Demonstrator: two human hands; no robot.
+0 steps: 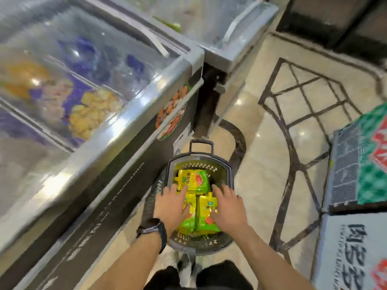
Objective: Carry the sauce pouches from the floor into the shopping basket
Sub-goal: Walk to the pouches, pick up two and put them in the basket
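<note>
The sauce pouches were seen lying in the shopping basket, directly beneath both hands, so that any coming move would be downward or straight back up rather than sideways. The basket stood on the pale tiled floor in front of the person, its long axis running straight away from the body, with a loop handle at the far end.

Three pouches could be made out. Two were laid side by side along that axis at the near end. A third was laid crosswise beyond them. The left hand, with a dark watch on its wrist, was spread over the near left pouch, its fingertips reaching the crosswise one. The right hand was spread over the near right pouch. Both hands were flat, fingers straight and splayed, nothing gripped; they appeared to rest on the pouches, though actual contact could not be confirmed. Neither hand was plainly nearer.

The pouches were bright yellow at the top and green below, with a red picture and printed text. They looked soft and glossy. No pouch was seen on the floor.

A glass-topped freezer ran along the left, and printed cartons were stacked at the right.
</note>
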